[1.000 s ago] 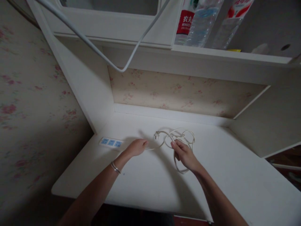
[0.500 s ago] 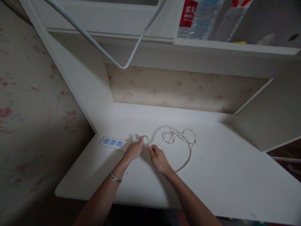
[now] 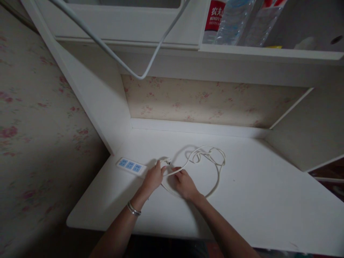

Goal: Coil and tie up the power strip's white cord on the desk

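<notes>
A white power strip (image 3: 130,165) with blue socket faces lies on the desk, left of my hands. Its pale cord (image 3: 218,179) runs in loose loops to the right. My left hand (image 3: 154,176) is closed around part of the cord, beside the strip's right end. Just past those fingers a white plug (image 3: 167,161) shows, its prongs pointing right. My right hand (image 3: 185,183) has its fingertips on the stretch of cord leading to the loops; its grip is partly hidden. A curve of cord passes beneath between the two hands.
The white desk (image 3: 258,200) has a raised back strip and side panels. Overhead, a shelf (image 3: 268,53) holds clear bottles (image 3: 233,23). A thick grey-white cable (image 3: 141,77) hangs down in front of the cabinet.
The plug now shows beyond my left hand. The small upright loop between my hands is gone, and the cord there lies straighter. My right hand has shifted slightly down and right.
</notes>
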`<state>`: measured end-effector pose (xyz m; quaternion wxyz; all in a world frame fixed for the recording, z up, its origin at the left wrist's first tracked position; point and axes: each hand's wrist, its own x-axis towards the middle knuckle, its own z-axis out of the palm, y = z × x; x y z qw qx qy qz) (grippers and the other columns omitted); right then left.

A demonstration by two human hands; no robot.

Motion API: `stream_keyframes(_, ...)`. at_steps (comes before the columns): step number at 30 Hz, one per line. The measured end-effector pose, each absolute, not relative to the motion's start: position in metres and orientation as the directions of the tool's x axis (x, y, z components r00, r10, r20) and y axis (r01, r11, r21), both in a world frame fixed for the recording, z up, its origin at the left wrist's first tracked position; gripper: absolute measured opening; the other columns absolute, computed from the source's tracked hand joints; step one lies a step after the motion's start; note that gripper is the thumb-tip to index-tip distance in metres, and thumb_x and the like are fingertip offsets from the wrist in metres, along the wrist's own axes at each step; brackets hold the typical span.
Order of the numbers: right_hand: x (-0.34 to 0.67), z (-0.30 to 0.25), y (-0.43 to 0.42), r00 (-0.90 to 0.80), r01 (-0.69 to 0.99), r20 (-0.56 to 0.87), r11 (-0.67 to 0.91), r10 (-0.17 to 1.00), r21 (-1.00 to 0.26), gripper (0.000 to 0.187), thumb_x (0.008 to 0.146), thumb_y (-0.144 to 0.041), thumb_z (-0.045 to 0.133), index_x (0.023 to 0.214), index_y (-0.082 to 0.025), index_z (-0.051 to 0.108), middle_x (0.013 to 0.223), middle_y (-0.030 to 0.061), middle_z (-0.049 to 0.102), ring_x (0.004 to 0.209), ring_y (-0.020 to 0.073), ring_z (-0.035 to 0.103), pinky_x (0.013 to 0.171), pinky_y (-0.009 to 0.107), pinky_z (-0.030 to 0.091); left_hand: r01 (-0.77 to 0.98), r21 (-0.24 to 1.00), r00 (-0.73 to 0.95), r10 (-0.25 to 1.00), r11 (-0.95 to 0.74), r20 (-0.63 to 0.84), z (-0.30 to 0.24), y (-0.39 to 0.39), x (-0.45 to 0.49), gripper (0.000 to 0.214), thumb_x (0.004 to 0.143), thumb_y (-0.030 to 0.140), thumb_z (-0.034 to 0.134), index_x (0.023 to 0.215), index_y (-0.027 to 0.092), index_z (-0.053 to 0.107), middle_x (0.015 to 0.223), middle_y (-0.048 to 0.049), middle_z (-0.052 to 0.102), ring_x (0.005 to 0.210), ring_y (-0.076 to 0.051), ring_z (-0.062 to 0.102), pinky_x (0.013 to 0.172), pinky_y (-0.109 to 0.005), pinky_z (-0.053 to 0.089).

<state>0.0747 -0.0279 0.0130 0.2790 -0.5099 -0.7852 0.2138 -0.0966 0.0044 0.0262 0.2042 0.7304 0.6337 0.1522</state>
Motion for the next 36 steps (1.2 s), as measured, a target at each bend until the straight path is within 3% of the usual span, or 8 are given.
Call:
stream_keyframes(4,0.081,0.022,-0.015,-0.440,0.730,0.306,0.534,0.844,-0.426,0.054,0.087,-0.017,0.047,0.140,-0.017,0.040,0.142,0.0130,0.043,0.131,0.0243,0.037,0.107,0.042,0.033,0.814,0.554,0.198,0.980,-0.177,0.022,0.029,-0.001,-0.094,0.046,0.098,0.040,0.023,0.107,0.017,0.062,0.100,-0.0133,0.070,0.093,-0.022,0.065,0.080,-0.031,0.044)
stream_keyframes(7,0.076,0.030,-0.006,-0.534,0.725,0.239,0.585,0.811,-0.363,0.046,0.088,-0.026,0.051,0.133,-0.016,0.048,0.136,0.0139,0.050,0.128,0.0261,0.042,0.107,0.045,0.032,0.744,0.638,0.230,0.973,-0.201,0.038,0.029,-0.002,-0.093,0.050,0.097,0.045,0.024,0.100,0.019,0.067,0.094,-0.0106,0.072,0.090,-0.022,0.065,0.078,-0.030,0.044)
stream_keyframes(15,0.091,0.048,0.003,-0.555,0.695,0.135,0.547,0.821,-0.467,0.029,0.093,-0.019,0.037,0.107,-0.016,0.063,0.106,0.0118,0.067,0.099,0.0212,0.061,0.086,0.032,0.045,0.786,0.606,0.157,0.988,-0.123,-0.002,0.031,-0.005,-0.095,0.053,0.097,0.046,0.020,0.089,0.021,0.066,0.083,-0.0084,0.071,0.081,-0.021,0.065,0.068,-0.028,0.041)
stream_keyframes(20,0.187,0.073,0.007,-0.227,0.786,-0.053,0.150,0.973,-0.600,0.032,0.094,-0.033,0.033,0.085,-0.016,0.060,0.063,0.0034,0.062,0.058,0.0154,0.060,0.056,0.025,0.044,0.830,0.524,0.173,0.981,-0.191,0.083,0.036,0.002,-0.102,0.053,0.091,0.058,0.032,0.066,0.021,0.060,0.076,-0.0053,0.068,0.075,-0.019,0.060,0.067,-0.027,0.037)
stream_keyframes(25,0.323,0.083,-0.008,0.233,0.766,-0.065,-0.224,0.970,-0.603,0.034,0.087,-0.044,0.038,0.093,-0.017,0.059,0.057,-0.0002,0.056,0.050,0.0147,0.058,0.044,0.024,0.040,0.873,0.471,0.082,0.991,-0.124,0.108,0.031,0.023,-0.111,0.049,0.093,0.054,0.034,0.066,0.021,0.058,0.070,-0.0031,0.063,0.068,-0.017,0.056,0.064,-0.027,0.035)
stream_keyframes(28,0.364,0.083,-0.028,0.328,0.720,-0.041,-0.278,0.944,-0.636,0.037,0.082,-0.048,0.045,0.095,-0.017,0.060,0.057,0.0005,0.056,0.047,0.0152,0.057,0.044,0.026,0.042,0.896,0.431,0.061,0.992,-0.104,0.113,0.030,0.033,-0.107,0.049,0.094,0.052,0.032,0.070,0.020,0.061,0.076,-0.0050,0.064,0.075,-0.018,0.058,0.068,-0.027,0.038)
stream_keyframes(32,0.355,0.093,-0.055,0.138,0.528,-0.142,-0.194,0.980,-0.827,0.046,0.073,-0.050,0.060,0.104,-0.015,0.061,0.077,0.0085,0.066,0.070,0.0219,0.065,0.055,0.031,0.050,0.895,0.419,0.107,0.986,-0.151,0.127,0.031,0.037,-0.095,0.039,0.095,0.040,0.036,0.083,0.020,0.066,0.093,-0.0071,0.064,0.091,-0.019,0.059,0.082,-0.028,0.042)
stream_keyframes(36,0.314,0.105,-0.067,-0.179,0.347,-0.225,-0.153,0.958,-0.925,0.036,0.071,-0.031,0.065,0.104,-0.016,0.062,0.099,0.0087,0.065,0.090,0.0198,0.061,0.079,0.031,0.049,0.797,0.485,0.291,0.932,-0.360,0.215,0.035,0.032,-0.069,0.033,0.092,0.018,0.039,0.118,0.021,0.060,0.114,-0.0072,0.061,0.107,-0.017,0.055,0.097,-0.026,0.039)
